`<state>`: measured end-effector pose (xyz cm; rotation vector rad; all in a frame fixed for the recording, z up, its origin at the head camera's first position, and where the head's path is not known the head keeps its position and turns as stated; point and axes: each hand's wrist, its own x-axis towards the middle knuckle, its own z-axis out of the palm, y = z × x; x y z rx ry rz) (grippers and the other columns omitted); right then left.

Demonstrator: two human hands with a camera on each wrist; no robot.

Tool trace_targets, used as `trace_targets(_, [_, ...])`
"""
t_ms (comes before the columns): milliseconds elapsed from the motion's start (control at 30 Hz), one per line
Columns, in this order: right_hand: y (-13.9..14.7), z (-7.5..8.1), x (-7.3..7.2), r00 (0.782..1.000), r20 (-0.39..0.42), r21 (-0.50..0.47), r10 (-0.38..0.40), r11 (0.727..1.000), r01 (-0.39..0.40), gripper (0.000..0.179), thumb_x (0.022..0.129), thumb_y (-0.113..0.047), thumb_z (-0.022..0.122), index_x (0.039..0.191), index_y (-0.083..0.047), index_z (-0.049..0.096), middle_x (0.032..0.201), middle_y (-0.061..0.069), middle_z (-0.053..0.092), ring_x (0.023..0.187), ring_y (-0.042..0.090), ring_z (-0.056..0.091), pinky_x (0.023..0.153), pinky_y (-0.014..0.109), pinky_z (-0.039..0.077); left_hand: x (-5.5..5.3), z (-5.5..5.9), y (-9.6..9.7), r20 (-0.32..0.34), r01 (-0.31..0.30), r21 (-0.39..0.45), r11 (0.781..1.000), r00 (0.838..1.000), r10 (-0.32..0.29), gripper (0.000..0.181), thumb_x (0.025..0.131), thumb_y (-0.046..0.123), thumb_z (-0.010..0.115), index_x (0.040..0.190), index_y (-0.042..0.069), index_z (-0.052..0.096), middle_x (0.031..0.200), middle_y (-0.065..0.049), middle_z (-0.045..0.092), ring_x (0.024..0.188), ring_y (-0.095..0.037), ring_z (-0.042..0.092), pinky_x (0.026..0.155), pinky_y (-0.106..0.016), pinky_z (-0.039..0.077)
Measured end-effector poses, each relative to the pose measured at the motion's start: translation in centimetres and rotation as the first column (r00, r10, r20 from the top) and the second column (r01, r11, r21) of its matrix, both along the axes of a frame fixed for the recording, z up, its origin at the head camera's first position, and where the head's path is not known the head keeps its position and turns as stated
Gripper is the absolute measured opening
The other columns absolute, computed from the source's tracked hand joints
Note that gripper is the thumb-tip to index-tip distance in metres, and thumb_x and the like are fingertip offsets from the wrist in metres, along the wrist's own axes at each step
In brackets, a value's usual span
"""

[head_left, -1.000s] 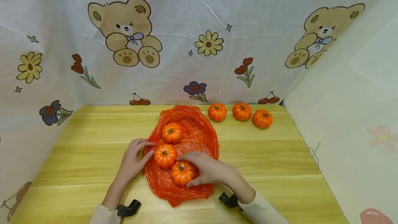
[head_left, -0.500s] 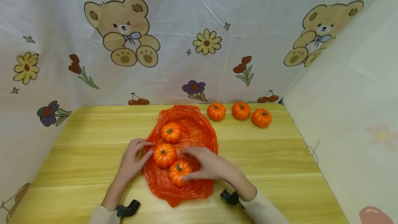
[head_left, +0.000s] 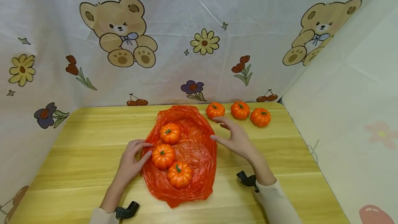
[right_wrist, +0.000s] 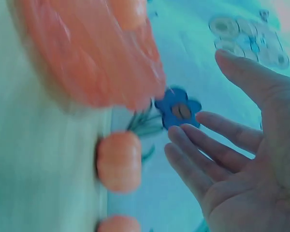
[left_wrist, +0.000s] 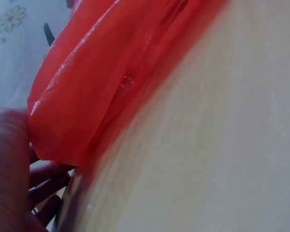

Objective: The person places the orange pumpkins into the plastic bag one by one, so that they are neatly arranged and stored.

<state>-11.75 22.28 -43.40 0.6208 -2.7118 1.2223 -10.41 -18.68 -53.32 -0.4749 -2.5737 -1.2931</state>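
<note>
A red plastic bag [head_left: 199,175] lies spread open on the wooden table, its rim standing up. Inside it, along the left side, sit three small orange pumpkins: a far pumpkin [head_left: 170,133], a middle pumpkin [head_left: 163,156] and a near pumpkin [head_left: 180,174]. My left hand [head_left: 132,160] holds the bag's left rim; in the left wrist view its thumb and fingers lie on either side of the red plastic [left_wrist: 82,92]. With fingers spread and nothing in it, my right hand [head_left: 236,137] hovers by the bag's right rim, close to the leftmost back pumpkin [head_left: 215,110].
Beside that one at the table's back edge stand a second pumpkin [head_left: 240,110] and a third pumpkin [head_left: 260,117]. A bear-patterned cloth [head_left: 168,16] hangs behind the wooden table [head_left: 258,155]; a pale cloth wall [head_left: 348,113] borders the right side. Black wrist devices sit near both sleeves.
My right hand has let go of the near pumpkin, leaving it in the bag, and has moved up and right toward the back pumpkins. My left hand stays at the rim.
</note>
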Motion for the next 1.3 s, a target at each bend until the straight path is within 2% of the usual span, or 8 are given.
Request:
trace_targets(100, [1.7, 0.2, -0.4, 0.997, -0.006, -0.023, -0.078, 0.997, 0.078, 0.060, 0.093, -0.029, 0.084, 0.144, -0.008, 0.059, 0.143, 0.012, 0.064, 0.135, 0.031, 0.060, 0.112, 0.051, 0.050, 0.0, 0.1, 0.0, 0.002, 0.000, 0.001, 1.000, 1.000, 0.000, 0.021, 0.095, 0.014, 0.079, 0.117, 0.014, 0.077, 0.128, -0.010, 0.067, 0.126, -0.024, 0.053, 0.107, -0.023, 0.036])
trace_targets(267, [4.6, 0.1, -1.0, 0.979, -0.053, -0.017, -0.198, 0.980, 0.198, 0.061, 0.094, -0.029, 0.083, 0.146, -0.008, 0.059, 0.145, 0.015, 0.063, 0.133, 0.037, 0.061, 0.110, 0.057, 0.049, 0.0, 0.0, 0.0, -0.017, 0.002, 0.000, 1.000, 1.000, -0.002, 0.022, 0.095, 0.013, 0.079, 0.117, 0.014, 0.077, 0.126, -0.011, 0.068, 0.124, -0.026, 0.053, 0.105, -0.029, 0.039])
trace_targets(433, [7.4, -0.2, -1.2, 0.952, -0.059, -0.031, -0.299, 0.954, 0.298, 0.061, 0.095, -0.030, 0.082, 0.146, -0.008, 0.059, 0.146, 0.018, 0.061, 0.134, 0.041, 0.058, 0.111, 0.061, 0.046, 0.0, -0.2, 0.0, -0.026, 0.005, 0.009, 1.000, 1.000, -0.005, 0.022, 0.095, 0.012, 0.079, 0.116, 0.013, 0.077, 0.126, -0.011, 0.068, 0.124, -0.026, 0.054, 0.104, -0.029, 0.038])
trace_targets(667, [10.7, -0.7, -1.5, 0.907, -0.083, -0.043, -0.414, 0.910, 0.412, 0.058, 0.095, -0.029, 0.081, 0.143, -0.004, 0.060, 0.136, 0.020, 0.067, 0.128, 0.043, 0.060, 0.110, 0.063, 0.044, -0.1, -0.2, 0.0, -0.022, 0.006, 0.013, 1.000, 1.000, -0.006, 0.021, 0.095, 0.013, 0.079, 0.116, 0.013, 0.077, 0.126, -0.009, 0.068, 0.124, -0.025, 0.053, 0.105, -0.026, 0.037])
trace_targets(767, [11.7, -1.0, -1.4, 0.895, -0.072, -0.081, -0.441, 0.897, 0.435, 0.058, 0.096, -0.027, 0.080, 0.144, -0.004, 0.060, 0.138, 0.019, 0.066, 0.130, 0.042, 0.059, 0.110, 0.063, 0.045, -0.1, -0.2, 0.0, -0.023, 0.004, 0.016, 1.000, 1.000, -0.003, 0.020, 0.095, 0.012, 0.079, 0.115, 0.011, 0.077, 0.126, -0.010, 0.068, 0.123, -0.026, 0.053, 0.105, -0.024, 0.037])
trace_targets(1000, [13.3, -1.9, -1.7, 0.885, -0.058, -0.148, -0.461, 0.881, 0.450, 0.059, 0.097, -0.021, 0.079, 0.147, -0.001, 0.056, 0.147, 0.019, 0.059, 0.137, 0.040, 0.053, 0.114, 0.061, 0.043, -0.1, -0.3, 0.0, -0.014, 0.000, 0.019, 1.000, 1.000, 0.000, 0.022, 0.095, 0.012, 0.079, 0.116, 0.012, 0.078, 0.127, -0.010, 0.068, 0.125, -0.025, 0.053, 0.106, -0.023, 0.036])
trace_targets(1200, [13.6, -2.5, -1.9, 0.872, -0.061, -0.140, -0.486, 0.869, 0.475, 0.061, 0.096, -0.020, 0.080, 0.148, -0.001, 0.055, 0.150, 0.020, 0.057, 0.142, 0.040, 0.049, 0.116, 0.062, 0.041, -0.1, -0.3, -0.1, -0.016, 0.001, 0.021, 1.000, 1.000, 0.000, 0.022, 0.094, 0.011, 0.079, 0.116, 0.013, 0.078, 0.127, -0.011, 0.068, 0.125, -0.026, 0.053, 0.106, -0.017, 0.034])
trace_targets(1300, [13.7, -2.9, -2.0, 0.868, -0.044, -0.113, -0.494, 0.866, 0.487, 0.062, 0.096, -0.021, 0.079, 0.150, -0.002, 0.054, 0.153, 0.021, 0.055, 0.145, 0.042, 0.046, 0.117, 0.062, 0.039, -0.1, -0.3, -0.1, -0.015, 0.001, 0.015, 1.000, 1.000, -0.001, 0.022, 0.094, 0.011, 0.079, 0.116, 0.012, 0.078, 0.126, -0.010, 0.068, 0.124, -0.026, 0.053, 0.106, -0.018, 0.034])
